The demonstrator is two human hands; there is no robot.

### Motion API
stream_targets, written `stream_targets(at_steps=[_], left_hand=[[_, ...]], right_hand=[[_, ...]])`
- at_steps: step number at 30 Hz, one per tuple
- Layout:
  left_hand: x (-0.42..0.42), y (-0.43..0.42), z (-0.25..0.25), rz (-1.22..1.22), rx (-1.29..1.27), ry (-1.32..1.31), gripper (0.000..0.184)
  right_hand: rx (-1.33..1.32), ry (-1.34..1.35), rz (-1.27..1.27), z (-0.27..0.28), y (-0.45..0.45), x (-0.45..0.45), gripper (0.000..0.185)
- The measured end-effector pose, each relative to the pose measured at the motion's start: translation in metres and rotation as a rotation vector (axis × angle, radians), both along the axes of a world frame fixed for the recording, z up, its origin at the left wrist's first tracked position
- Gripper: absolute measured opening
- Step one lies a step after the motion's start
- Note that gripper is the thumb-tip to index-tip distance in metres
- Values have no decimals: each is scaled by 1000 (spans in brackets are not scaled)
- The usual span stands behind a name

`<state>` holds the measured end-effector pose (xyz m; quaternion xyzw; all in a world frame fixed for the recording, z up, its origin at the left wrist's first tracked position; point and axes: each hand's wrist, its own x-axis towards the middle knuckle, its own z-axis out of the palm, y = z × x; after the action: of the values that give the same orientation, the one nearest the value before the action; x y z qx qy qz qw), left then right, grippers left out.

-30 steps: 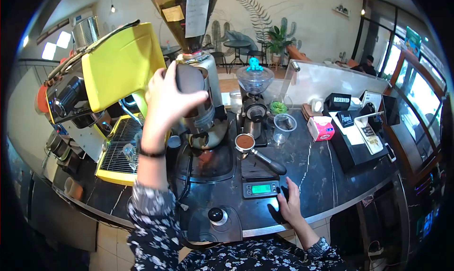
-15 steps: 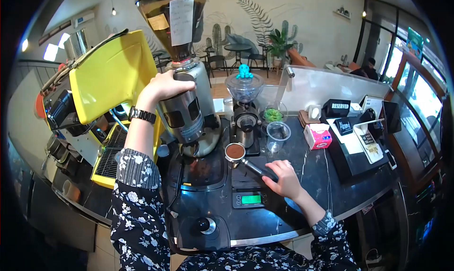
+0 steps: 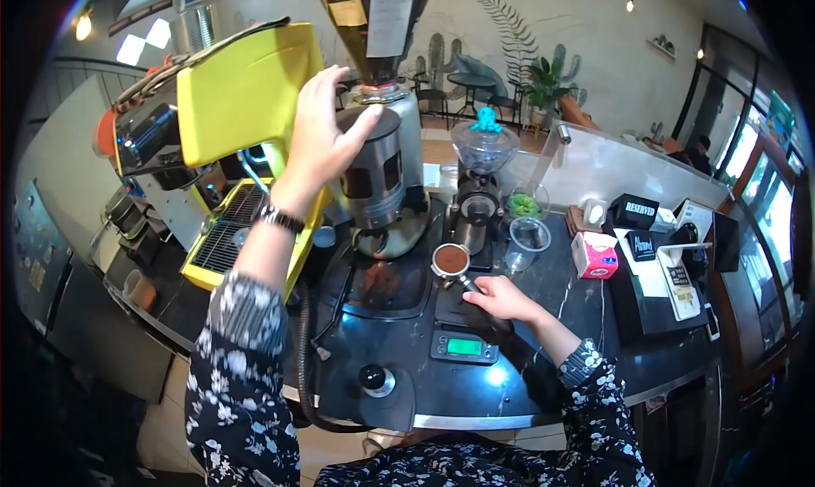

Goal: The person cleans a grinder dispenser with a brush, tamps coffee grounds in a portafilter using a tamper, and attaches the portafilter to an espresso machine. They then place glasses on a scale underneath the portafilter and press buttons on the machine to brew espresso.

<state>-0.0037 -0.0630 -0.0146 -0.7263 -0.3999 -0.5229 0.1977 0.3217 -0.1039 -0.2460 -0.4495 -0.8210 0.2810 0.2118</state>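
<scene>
My left hand (image 3: 325, 143) is raised with its fingers spread, beside the lid of the silver coffee grinder's dosing chamber (image 3: 373, 177); whether it touches the lid I cannot tell. My right hand (image 3: 503, 299) is closed round the handle of a portafilter (image 3: 451, 259), its basket filled with brown ground coffee. The portafilter is over the far end of a black scale (image 3: 464, 346) with a lit green display, in front of a smaller black grinder (image 3: 477, 211). A tamper (image 3: 377, 380) with a black knob stands on a dark mat near the counter's front edge.
At the left is a yellow espresso machine (image 3: 242, 105) with a drip grille (image 3: 229, 224). Right of the small grinder stand a clear plastic cup (image 3: 528, 241) and a pink tissue pack (image 3: 594, 255). A "RESERVED" sign (image 3: 640, 211) is farther right. A black hose (image 3: 306, 360) runs along the counter.
My left hand has come off the grinder's lid and its fingers have spread. My right hand has closed round the portafilter's handle. The view has shifted, moving the scene rightward.
</scene>
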Motion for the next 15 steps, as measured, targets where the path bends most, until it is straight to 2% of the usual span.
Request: stream_targets(at_steps=[3,5,7,9,11,13,15], left_hand=[[-7,-101,-6,-113,71,-93,50],[-28,-176,-30,-154,11,-36,45],[-53,-245,-63,-278,-114,42,38],[-83,-291,-106,-444,-297,82,29],[-104,-322,-155,-581,-527,2,19],[-120,-352,-212,-680,-711,-116,14],[-117,-383,-251,-683,-938,-308,14]], right_hand=[[-24,-27,-103,16,-48,-12,47],[-73,-56,-193,26,-91,-22,44],[-87,33,-252,39,-145,-38,38],[-111,199,-307,35,-199,-56,33],[-192,19,-406,38,-248,-78,35],[-138,39,-375,26,-295,-98,35],[-212,122,-419,15,-332,-129,38]])
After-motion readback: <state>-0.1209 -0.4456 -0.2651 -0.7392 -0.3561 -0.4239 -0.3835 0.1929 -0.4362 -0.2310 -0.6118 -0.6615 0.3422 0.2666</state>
